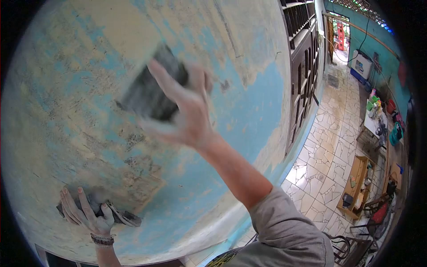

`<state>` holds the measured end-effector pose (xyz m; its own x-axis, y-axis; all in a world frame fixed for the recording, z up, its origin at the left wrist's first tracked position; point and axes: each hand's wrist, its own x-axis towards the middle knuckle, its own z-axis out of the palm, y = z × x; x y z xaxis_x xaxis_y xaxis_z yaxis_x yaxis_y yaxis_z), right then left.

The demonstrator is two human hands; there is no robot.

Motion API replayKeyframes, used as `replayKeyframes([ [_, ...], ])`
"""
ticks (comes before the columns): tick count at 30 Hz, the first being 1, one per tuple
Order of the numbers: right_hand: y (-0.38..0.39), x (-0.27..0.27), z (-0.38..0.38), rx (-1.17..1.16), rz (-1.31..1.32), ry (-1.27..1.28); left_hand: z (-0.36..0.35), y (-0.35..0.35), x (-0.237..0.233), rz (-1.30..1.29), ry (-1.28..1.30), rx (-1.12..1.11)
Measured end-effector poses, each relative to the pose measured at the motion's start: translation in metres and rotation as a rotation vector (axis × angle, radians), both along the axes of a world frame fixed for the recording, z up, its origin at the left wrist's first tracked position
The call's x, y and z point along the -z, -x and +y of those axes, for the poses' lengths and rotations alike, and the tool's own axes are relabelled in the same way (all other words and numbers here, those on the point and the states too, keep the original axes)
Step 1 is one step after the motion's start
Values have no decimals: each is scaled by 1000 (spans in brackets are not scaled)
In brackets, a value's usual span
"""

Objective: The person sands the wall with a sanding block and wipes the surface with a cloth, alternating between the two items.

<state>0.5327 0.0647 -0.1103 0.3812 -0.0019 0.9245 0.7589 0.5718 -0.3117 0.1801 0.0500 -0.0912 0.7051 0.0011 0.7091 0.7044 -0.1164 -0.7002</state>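
Note:
A dark grey flat block (153, 91), blurred by motion, lies against the patchy blue and beige wall (249, 107). My right hand (184, 104) grips this block with fingers and thumb spread over its edges. Lower left, my left hand (89, 213), with a bracelet at the wrist, presses a crumpled dark cloth or sheet (126, 216) against the wall. Its fingers are spread over the dark material. Parts of the wall around both hands show scraped, worn paint.
To the right of the wall are a dark barred window and door frame (304, 66), a tiled floor (318, 164), a wooden shelf box (356, 184) with items, a small table (373, 124) with objects, a white appliance (361, 64) and a red chair (379, 213).

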Motion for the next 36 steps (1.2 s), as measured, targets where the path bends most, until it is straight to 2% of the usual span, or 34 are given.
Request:
replayKeyframes([
  [3,21,80,-16,-46,39,61,0,0,1,-5,-3,8],
  [5,26,81,-24,-104,89,61,3,1,2,-13,-17,10],
  [6,20,69,-14,-86,48,-29,2,2,0,-15,-17,7],
  [8,2,4,0,45,-25,-75,0,1,0,-18,-10,0],
  [10,-14,-54,12,56,20,-95,3,1,0,-11,-15,19],
  [12,-14,-47,11,87,-23,-72,1,3,1,-7,-9,12],
  [14,-14,-9,5,70,-67,-80,0,1,1,-5,-4,5],
  [17,-5,105,-9,76,-21,14,-1,-1,1,-21,-19,-6],
  [18,1,125,-16,47,25,77,0,-1,2,-30,-33,4],
  [21,-4,66,-7,12,-15,-29,0,-2,2,-28,-39,29],
  [23,-4,-2,4,34,-6,-53,0,-2,1,-30,-23,32],
  [26,-6,-26,10,63,15,-55,2,-1,1,-22,-23,44],
  [28,-1,30,-1,125,-25,-15,0,1,1,-13,-14,16],
  [31,18,157,-2,68,33,-45,-1,1,1,-11,-22,-2],
  [32,23,163,-9,33,67,-29,1,-1,1,-11,-34,-6],
  [33,19,160,-3,37,43,-30,3,-2,0,-13,-42,-11],
  [36,0,60,-8,66,-2,-27,1,-1,2,-4,-21,-17],
])
